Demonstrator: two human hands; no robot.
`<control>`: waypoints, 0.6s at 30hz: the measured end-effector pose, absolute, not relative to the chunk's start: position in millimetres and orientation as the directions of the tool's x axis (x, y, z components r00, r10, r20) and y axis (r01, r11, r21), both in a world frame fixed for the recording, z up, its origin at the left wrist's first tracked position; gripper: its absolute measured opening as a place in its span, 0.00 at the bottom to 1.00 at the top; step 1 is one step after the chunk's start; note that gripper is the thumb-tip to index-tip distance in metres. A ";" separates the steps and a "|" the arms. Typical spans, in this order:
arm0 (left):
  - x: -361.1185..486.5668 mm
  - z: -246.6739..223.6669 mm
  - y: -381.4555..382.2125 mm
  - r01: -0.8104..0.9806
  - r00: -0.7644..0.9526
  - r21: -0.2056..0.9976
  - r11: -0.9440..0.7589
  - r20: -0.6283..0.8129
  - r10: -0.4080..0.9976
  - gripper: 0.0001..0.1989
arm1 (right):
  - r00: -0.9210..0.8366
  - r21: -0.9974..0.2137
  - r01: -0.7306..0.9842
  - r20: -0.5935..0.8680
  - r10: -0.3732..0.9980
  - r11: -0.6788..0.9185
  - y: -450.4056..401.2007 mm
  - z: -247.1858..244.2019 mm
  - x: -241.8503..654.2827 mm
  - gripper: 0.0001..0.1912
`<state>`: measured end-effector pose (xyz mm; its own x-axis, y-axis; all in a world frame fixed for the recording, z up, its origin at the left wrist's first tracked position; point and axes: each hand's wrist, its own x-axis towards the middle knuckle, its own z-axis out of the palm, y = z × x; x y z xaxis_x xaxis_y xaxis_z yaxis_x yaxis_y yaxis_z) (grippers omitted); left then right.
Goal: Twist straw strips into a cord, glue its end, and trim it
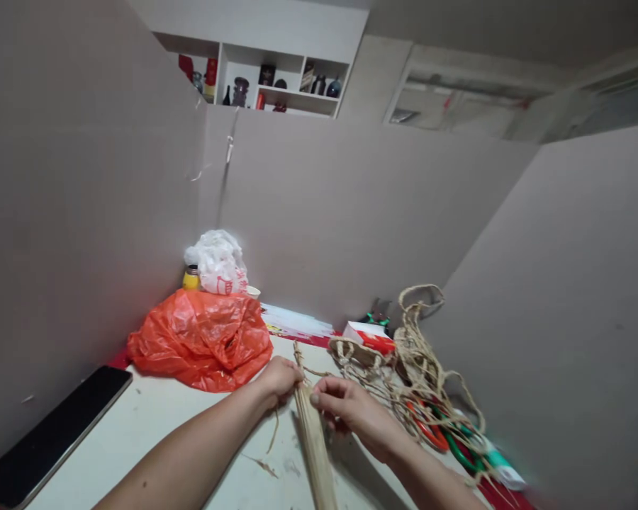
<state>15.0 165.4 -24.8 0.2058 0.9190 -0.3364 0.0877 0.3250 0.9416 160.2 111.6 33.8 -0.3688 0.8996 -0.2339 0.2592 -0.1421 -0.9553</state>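
A long bundle of pale, dried plant strips point(315, 446) runs from the bottom edge up the middle of the table, narrowing to a tied-looking upper end. My left hand point(283, 377) is closed round the bundle near that upper end. Just right of it, my right hand point(343, 405) is closed, thumb and forefinger pinched together beside the strips. Whatever thin thing those fingertips may hold is too small to make out. A twisted cord end point(298, 353) sticks up above my left hand, and a thin strand point(273, 431) hangs below that wrist.
Tangled straw rope point(422, 354) and scissors with red handles point(429, 428) lie at the right. At the left are a crumpled orange plastic bag point(202, 343) and a black phone point(58, 432). A white bag point(220, 258) and a red-white box point(369, 336) stand farther back, near grey partitions.
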 end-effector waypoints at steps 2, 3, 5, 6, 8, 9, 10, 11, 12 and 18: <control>14.0 -26.4 165.9 0.115 0.217 0.940 0.322 -0.340 0.915 0.11 | -0.361 -0.948 0.301 -0.211 0.908 -0.101 112.1 23.8 160.2 0.18; 13.8 -26.5 165.8 0.122 0.220 0.941 0.317 -0.337 0.916 0.12 | -0.360 -0.945 0.316 -0.207 0.910 -0.090 112.7 20.8 159.5 0.18; 14.4 -26.1 166.1 0.129 0.223 0.944 0.305 -0.327 0.919 0.11 | -0.352 -0.937 0.339 -0.209 0.912 -0.084 115.5 16.8 157.7 0.17; 14.9 -25.9 166.6 0.129 0.222 0.946 0.298 -0.320 0.921 0.11 | -0.345 -0.934 0.348 -0.207 0.916 -0.080 118.0 15.2 156.7 0.17; 16.4 -25.6 167.8 0.125 0.214 0.951 0.282 -0.304 0.928 0.09 | -0.323 -0.927 0.370 -0.187 0.928 -0.058 124.8 12.5 154.9 0.17; 17.2 -25.7 168.2 0.123 0.203 0.954 0.275 -0.295 0.934 0.08 | -0.305 -0.922 0.386 -0.167 0.937 -0.039 128.5 11.2 153.9 0.17; 18.1 -25.7 167.9 0.120 0.184 0.956 0.268 -0.286 0.940 0.07 | -0.289 -0.913 0.407 -0.139 0.947 -0.010 132.1 9.9 153.0 0.16; 19.2 -25.9 166.9 0.117 0.158 0.957 0.264 -0.280 0.947 0.07 | -0.277 -0.903 0.428 -0.098 0.956 0.032 135.2 8.5 152.3 0.16; 20.4 -26.0 165.2 0.116 0.128 0.957 0.264 -0.278 0.952 0.06 | -0.268 -0.891 0.447 -0.051 0.962 0.077 137.8 6.8 152.0 0.15; 26.5 -29.5 160.5 0.096 -0.049 0.931 0.353 -0.349 0.936 0.07 | -0.338 -0.897 0.420 -0.014 0.941 0.137 155.0 -18.7 160.0 0.15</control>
<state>26.5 160.5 -29.5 -0.0486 0.9357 -0.3493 0.0960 0.3525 0.9309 160.0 155.0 -18.7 -0.3376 0.9412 -0.0139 0.4201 0.1375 -0.8970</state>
